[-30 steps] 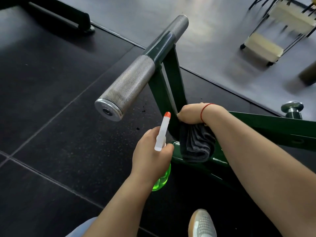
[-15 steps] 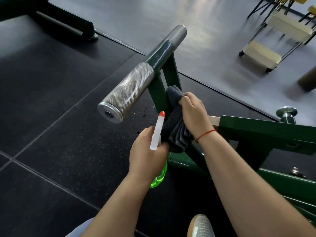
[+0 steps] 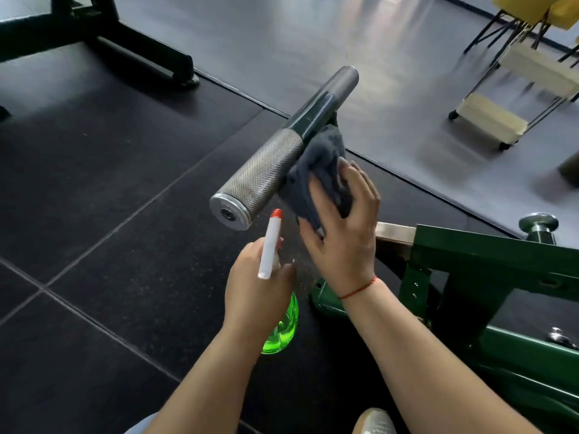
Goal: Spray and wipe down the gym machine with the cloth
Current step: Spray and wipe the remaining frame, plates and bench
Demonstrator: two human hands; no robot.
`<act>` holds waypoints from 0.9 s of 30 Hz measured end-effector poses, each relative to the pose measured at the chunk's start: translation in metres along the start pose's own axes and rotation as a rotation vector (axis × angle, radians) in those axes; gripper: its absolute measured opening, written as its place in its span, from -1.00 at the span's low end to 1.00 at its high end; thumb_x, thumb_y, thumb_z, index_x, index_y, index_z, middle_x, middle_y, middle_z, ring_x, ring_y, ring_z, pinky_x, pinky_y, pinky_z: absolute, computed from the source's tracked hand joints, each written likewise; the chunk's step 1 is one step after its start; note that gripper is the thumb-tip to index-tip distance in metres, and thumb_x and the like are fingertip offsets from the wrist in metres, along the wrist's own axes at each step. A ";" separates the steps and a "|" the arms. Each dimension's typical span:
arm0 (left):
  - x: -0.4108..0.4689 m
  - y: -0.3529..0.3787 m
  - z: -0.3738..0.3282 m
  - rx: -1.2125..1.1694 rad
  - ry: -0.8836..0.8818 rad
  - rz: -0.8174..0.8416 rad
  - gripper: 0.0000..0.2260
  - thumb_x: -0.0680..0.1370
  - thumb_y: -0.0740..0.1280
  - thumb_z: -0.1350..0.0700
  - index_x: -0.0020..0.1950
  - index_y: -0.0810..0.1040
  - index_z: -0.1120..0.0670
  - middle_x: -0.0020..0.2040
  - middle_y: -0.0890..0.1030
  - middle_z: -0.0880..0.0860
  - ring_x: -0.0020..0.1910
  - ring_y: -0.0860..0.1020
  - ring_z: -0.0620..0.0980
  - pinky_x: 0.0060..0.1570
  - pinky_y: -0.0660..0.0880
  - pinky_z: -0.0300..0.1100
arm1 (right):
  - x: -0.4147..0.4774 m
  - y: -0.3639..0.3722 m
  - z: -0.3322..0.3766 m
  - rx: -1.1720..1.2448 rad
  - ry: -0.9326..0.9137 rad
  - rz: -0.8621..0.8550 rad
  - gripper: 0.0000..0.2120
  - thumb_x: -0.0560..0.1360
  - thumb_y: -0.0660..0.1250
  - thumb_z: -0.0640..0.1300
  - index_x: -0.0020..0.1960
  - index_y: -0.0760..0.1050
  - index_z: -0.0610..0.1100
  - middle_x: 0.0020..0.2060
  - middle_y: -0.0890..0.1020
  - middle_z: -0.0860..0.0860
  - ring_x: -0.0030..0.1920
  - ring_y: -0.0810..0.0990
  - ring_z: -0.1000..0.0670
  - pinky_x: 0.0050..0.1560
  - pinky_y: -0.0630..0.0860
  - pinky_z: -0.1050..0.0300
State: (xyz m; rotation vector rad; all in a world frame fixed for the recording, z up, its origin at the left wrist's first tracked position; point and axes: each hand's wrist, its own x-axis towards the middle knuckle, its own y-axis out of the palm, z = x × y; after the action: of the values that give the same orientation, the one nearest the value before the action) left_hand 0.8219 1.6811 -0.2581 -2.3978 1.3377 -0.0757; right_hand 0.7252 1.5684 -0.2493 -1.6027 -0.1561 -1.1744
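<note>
Cloth (image 3: pixel 316 170) pressed against the gym machine's knurled handle bar (image 3: pixel 266 177).
Right hand (image 3: pixel 341 236) clutches the grey cloth at the bar's green middle; the bar runs from near-left to far-right, above both hands. Left hand (image 3: pixel 255 289) grips the green spray bottle (image 3: pixel 282 330), lower and nearer the body, nozzle up. Black rubber floor tiles (image 3: pixel 109 214) below.

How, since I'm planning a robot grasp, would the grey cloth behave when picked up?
Probably floppy: the grey cloth bunches and sags around the right hand. Likely light: that hand alone holds it against the green bar. Its fuzzy weave suggests little slipping.
</note>
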 end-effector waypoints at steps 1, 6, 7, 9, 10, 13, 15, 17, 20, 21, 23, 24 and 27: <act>0.001 -0.003 0.003 -0.002 -0.015 -0.019 -0.57 0.47 0.38 0.23 0.30 0.51 -0.08 -0.02 0.57 -0.05 -0.08 0.55 -0.09 -0.05 0.53 -0.02 | -0.007 0.005 -0.003 -0.055 -0.028 0.047 -0.40 0.43 0.42 -0.14 0.42 0.34 0.08 0.43 0.24 -0.10 0.45 0.23 -0.23 0.33 0.37 -0.29; -0.001 -0.017 0.009 -0.034 -0.056 -0.092 -0.75 0.47 0.35 0.28 -0.06 0.52 -0.09 -0.10 0.60 0.07 -0.12 0.56 0.11 -0.04 0.53 0.17 | -0.031 0.008 -0.009 -0.310 -0.260 0.129 -0.76 0.66 0.22 -0.07 0.18 0.61 0.15 0.42 0.47 0.06 0.40 0.34 -0.16 0.20 0.45 -0.14; -0.001 -0.020 0.010 -0.021 -0.055 -0.097 -0.74 0.47 0.35 0.28 -0.04 0.53 -0.10 -0.12 0.60 0.09 -0.13 0.56 0.12 -0.04 0.53 0.16 | -0.036 0.006 -0.012 -0.334 -0.290 0.179 -0.71 0.68 0.16 -0.08 0.12 0.65 0.13 0.39 0.51 0.07 0.38 0.35 -0.14 0.20 0.43 -0.14; -0.001 -0.024 0.010 -0.013 -0.064 -0.091 -0.66 0.47 0.35 0.28 -0.08 0.48 -0.21 -0.13 0.60 0.10 -0.13 0.56 0.13 -0.06 0.52 0.11 | -0.050 0.004 -0.018 -0.407 -0.381 0.340 -0.63 0.65 0.10 -0.16 0.06 0.67 0.09 0.36 0.54 0.05 0.37 0.34 -0.13 0.21 0.34 -0.15; -0.001 -0.026 0.012 -0.015 -0.060 -0.080 -0.64 0.46 0.36 0.28 -0.08 0.46 -0.23 -0.12 0.60 0.09 -0.12 0.56 0.11 -0.08 0.51 0.07 | -0.057 0.004 -0.019 -0.436 -0.428 0.425 -0.63 0.59 0.11 -0.17 0.03 0.69 0.07 0.34 0.56 0.03 0.36 0.34 -0.13 0.21 0.30 -0.15; 0.000 -0.029 0.017 0.027 -0.068 -0.057 -0.65 0.47 0.36 0.26 0.18 0.54 -0.07 -0.10 0.58 0.00 -0.12 0.55 -0.01 -0.14 0.48 -0.11 | -0.059 0.005 -0.009 -0.486 -0.440 0.628 -0.59 0.44 0.06 -0.13 -0.13 0.71 0.01 0.23 0.63 -0.02 0.30 0.35 -0.16 0.17 0.25 -0.11; 0.001 -0.030 0.019 0.017 -0.078 -0.073 -0.77 0.46 0.36 0.26 0.07 0.54 0.02 -0.17 0.57 -0.02 -0.21 0.52 -0.01 -0.18 0.48 -0.06 | -0.045 0.005 0.004 -0.493 -0.414 0.624 -0.63 0.44 0.09 -0.11 -0.11 0.69 0.01 0.24 0.61 -0.01 0.31 0.39 -0.16 0.17 0.25 -0.11; 0.002 -0.030 0.019 0.012 -0.096 -0.092 -0.87 0.45 0.36 0.27 -0.10 0.46 0.11 -0.24 0.54 0.06 -0.27 0.48 0.10 -0.16 0.48 0.14 | -0.023 0.005 0.015 -0.443 -0.397 0.477 -0.71 0.51 0.16 -0.11 -0.06 0.67 0.00 0.29 0.58 -0.01 0.34 0.40 -0.16 0.20 0.27 -0.15; 0.001 -0.027 0.016 0.045 -0.087 -0.061 -0.75 0.44 0.35 0.20 -0.14 0.33 -0.09 -0.14 0.58 0.14 -0.16 0.53 0.18 -0.12 0.49 0.16 | 0.006 0.010 0.020 -0.443 -0.394 0.287 -0.78 0.57 0.23 -0.15 0.02 0.66 -0.04 0.28 0.58 -0.02 0.40 0.36 -0.15 0.20 0.32 -0.18; 0.001 -0.027 0.015 0.056 -0.089 -0.051 -0.72 0.42 0.33 0.14 -0.13 0.28 -0.18 -0.11 0.59 0.13 -0.13 0.54 0.16 -0.10 0.49 0.16 | 0.010 0.014 0.022 -0.493 -0.414 0.305 -0.77 0.57 0.22 -0.17 0.04 0.66 -0.06 0.26 0.59 -0.03 0.40 0.34 -0.16 0.21 0.30 -0.19; 0.001 -0.026 0.014 0.065 -0.086 -0.047 -0.75 0.34 0.25 0.06 -0.10 0.25 -0.20 -0.10 0.59 0.10 -0.12 0.55 0.15 -0.07 0.49 0.17 | 0.009 0.022 0.026 -0.670 -0.479 0.460 -0.69 0.52 0.17 -0.17 0.05 0.69 -0.08 0.21 0.62 -0.06 0.38 0.34 -0.17 0.22 0.24 -0.19; 0.001 -0.024 0.014 0.066 -0.085 -0.040 -0.79 0.34 0.24 0.06 -0.10 0.29 -0.16 -0.10 0.60 0.10 -0.11 0.55 0.15 -0.07 0.50 0.17 | 0.009 0.024 0.029 -0.764 -0.509 0.569 -0.63 0.50 0.13 -0.15 0.05 0.70 -0.07 0.18 0.63 -0.06 0.38 0.36 -0.18 0.21 0.21 -0.20; 0.003 -0.021 0.015 0.063 -0.088 -0.036 -0.83 0.45 0.32 0.20 0.02 0.51 0.04 -0.10 0.59 0.08 -0.09 0.56 0.14 -0.06 0.50 0.13 | 0.007 0.027 0.040 -0.910 -0.588 0.942 -0.61 0.59 0.06 -0.10 0.22 0.61 0.00 0.23 0.58 -0.07 0.38 0.35 -0.25 0.24 0.06 -0.24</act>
State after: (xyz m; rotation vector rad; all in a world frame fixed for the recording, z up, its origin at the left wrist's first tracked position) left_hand 0.8435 1.6930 -0.2644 -2.3447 1.2342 -0.0218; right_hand 0.7698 1.5865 -0.2585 -2.3525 0.7916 0.0431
